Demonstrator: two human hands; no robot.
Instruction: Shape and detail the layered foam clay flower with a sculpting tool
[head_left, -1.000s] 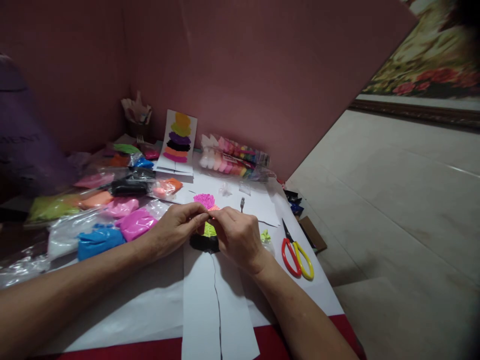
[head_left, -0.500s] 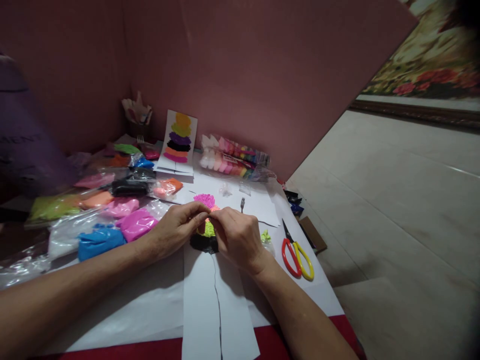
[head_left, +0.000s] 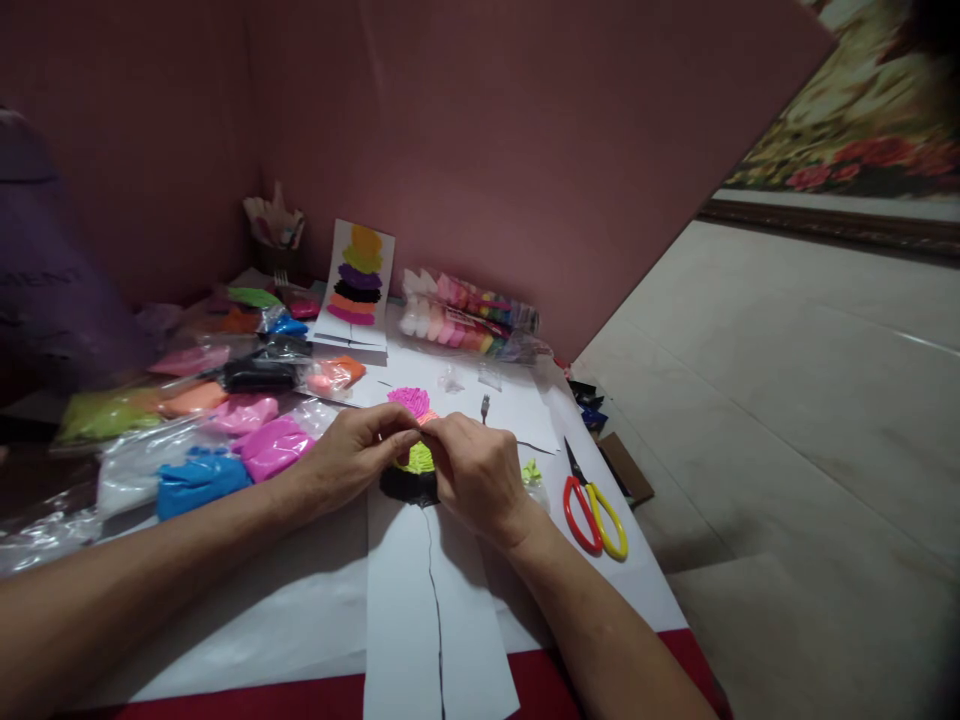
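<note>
1. Hardly any change over the last second: both hands at the same spot, fingertips meeting above the clay, with only a slight shift in how much yellow shows beneath.
2. At the bare left hand (head_left: 364, 452), thumb and forefinger drawn into a pinch, almost no gap left.
3. At the bare right hand (head_left: 476, 468), back of the hand toward the camera, likewise pinched, fingertips touching those of the left. Impossible to tell what, if anything, is held: contact point too small and partly covered.
4. Below the fingertips, a ridged neon-yellow clay band (head_left: 416, 460), partly hidden; just nearer, a wide black clay band (head_left: 406, 488); beyond, a rounded, ridged magenta clay piece (head_left: 409, 401) and a sliver of coral-orange clay (head_left: 428, 416).
5. Under the black band, a long white paper sheet (head_left: 401, 620) with a thin, wavy black line running toward the near edge.
6. As a judgement: slow, fine fingertip work in one place, with no switch of tool or colour.
7. To the right, lying untouched: red-and-yellow-handled scissors (head_left: 594, 515), a small grey metal fork (head_left: 485, 408) and a little lime-green clay lump (head_left: 531, 470).
8. Near the wall, unmoved, a white card with stacked coloured bands (head_left: 356, 275).
</note>
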